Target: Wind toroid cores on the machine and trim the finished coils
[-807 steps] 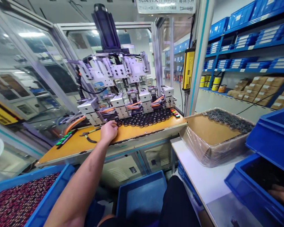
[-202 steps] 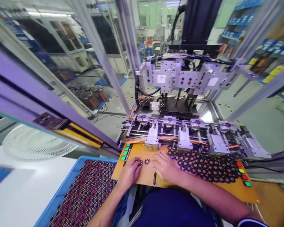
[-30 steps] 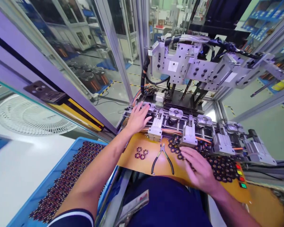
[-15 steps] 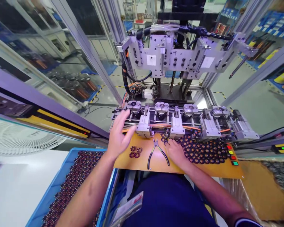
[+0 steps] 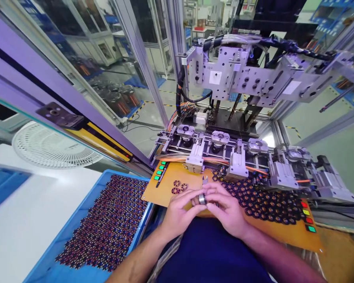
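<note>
Both hands meet over the front edge of the orange work board (image 5: 162,192). Between their fingertips is a small ring-shaped part (image 5: 202,199) with a metallic side. My left hand (image 5: 179,212) pinches it from the left, and my right hand (image 5: 227,208) grips its right side. Just behind the fingers the tip of the pliers (image 5: 205,179) shows; my hands cover the rest. Several small reddish rings (image 5: 176,190) lie on the board left of the hands. Many dark rings with copper-coloured centres (image 5: 262,198) cover the board's right part.
A machine with metal fixtures (image 5: 220,137) stands behind the board, under an upper plate (image 5: 230,74). At the left are a blue tray (image 5: 106,175) of small parts and a white fan (image 5: 56,145). Green buttons (image 5: 159,172) line the board's left end; coloured buttons (image 5: 306,212) its right.
My left hand has come down from the fixtures and my right hand has left the dark rings; both now hold the ring-shaped part together. The view has turned left, and one reddish ring fewer shows.
</note>
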{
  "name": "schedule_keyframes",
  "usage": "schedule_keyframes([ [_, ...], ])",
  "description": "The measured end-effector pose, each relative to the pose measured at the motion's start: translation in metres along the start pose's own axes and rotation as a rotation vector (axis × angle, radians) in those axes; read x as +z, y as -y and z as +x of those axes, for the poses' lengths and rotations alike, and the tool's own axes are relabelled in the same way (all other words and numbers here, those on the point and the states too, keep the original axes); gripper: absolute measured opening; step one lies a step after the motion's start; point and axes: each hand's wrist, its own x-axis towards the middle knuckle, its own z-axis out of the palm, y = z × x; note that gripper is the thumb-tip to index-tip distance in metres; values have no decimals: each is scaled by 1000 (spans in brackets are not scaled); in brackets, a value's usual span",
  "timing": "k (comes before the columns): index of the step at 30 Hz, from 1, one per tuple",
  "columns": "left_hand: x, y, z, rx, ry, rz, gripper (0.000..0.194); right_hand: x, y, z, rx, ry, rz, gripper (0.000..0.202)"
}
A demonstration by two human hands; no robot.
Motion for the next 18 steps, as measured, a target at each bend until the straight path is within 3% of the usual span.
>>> schedule_keyframes([
  [6,1,5,8,124,-59,19,23,-3,-3,18,170,35,212,14],
  [12,7,18,15,192,-57,31,29,-8,-1,22,183,24,188,12],
  [15,14,34,19,159,-29,78,35,-35,8,39,101,58,35,12],
  [18,30,56,28,141,69,126,26,-77,12,80,-92,139,-296,15],
])
